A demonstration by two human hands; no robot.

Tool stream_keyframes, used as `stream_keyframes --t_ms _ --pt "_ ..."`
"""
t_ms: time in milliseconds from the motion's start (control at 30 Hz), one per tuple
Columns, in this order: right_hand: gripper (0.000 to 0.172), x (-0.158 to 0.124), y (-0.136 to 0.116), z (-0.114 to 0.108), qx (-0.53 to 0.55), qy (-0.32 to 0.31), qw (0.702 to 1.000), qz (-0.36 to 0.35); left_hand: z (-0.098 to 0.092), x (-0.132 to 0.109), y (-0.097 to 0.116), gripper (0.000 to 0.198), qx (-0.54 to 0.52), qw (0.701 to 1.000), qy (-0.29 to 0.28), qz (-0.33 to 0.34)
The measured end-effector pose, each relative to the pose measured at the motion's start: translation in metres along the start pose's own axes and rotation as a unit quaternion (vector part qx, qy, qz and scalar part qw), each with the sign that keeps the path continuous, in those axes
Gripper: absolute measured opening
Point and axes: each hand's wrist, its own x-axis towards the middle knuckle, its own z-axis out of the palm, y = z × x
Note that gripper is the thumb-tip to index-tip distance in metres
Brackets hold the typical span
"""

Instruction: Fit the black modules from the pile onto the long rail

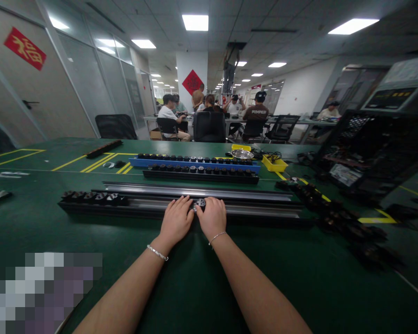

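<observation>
A long black track rail (264, 211) with a shiny metal channel lies across the table in front of me. At its left end sit several black socket-like modules (106, 197). My left hand (177, 217) rests on the middle of this rail, its fingers stretched out flat and its thumb beside a small black module (201, 203). My right hand (213, 217) is closed around that module from the right, pressing it against the rail. The palms and the module's underside are hidden. Right behind runs a second shiny rail (195, 189).
Farther back lie a blue rail (135, 162) and a black rail (149, 174), both carrying modules. A yellow bin (274, 164) and a metal dish (241, 153) stand beyond. Loose modules (348, 225) and an open computer case (358, 148) occupy the right side. People sit at far tables.
</observation>
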Motion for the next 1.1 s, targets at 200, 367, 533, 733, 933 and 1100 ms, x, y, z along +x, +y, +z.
stream_keyframes --t_ms 200,367,533,733,933,1100 --pt "0.027 -0.001 0.004 -0.003 0.000 -0.001 1.000 0.010 -0.003 0.001 0.002 0.038 0.003 1.000 0.004 -0.005" --pt "0.027 -0.002 0.010 -0.007 -0.003 -0.006 1.000 0.017 -0.003 0.001 0.002 0.038 0.002 1.000 0.007 -0.006" --pt "0.028 -0.002 0.012 -0.008 -0.008 -0.009 1.000 0.017 -0.003 0.001 0.002 0.039 0.003 1.000 0.011 -0.005" --pt "0.028 -0.003 0.013 -0.007 -0.016 -0.002 1.000 0.013 -0.004 0.001 0.003 0.039 0.002 1.000 0.015 -0.003" --pt "0.027 -0.003 0.017 -0.011 -0.017 -0.007 1.000 0.020 -0.004 0.001 0.005 0.039 0.008 1.000 0.010 -0.007" --pt "0.028 -0.003 0.022 -0.014 -0.014 -0.007 0.999 0.028 -0.004 0.001 0.005 0.039 0.011 1.000 0.007 -0.005"
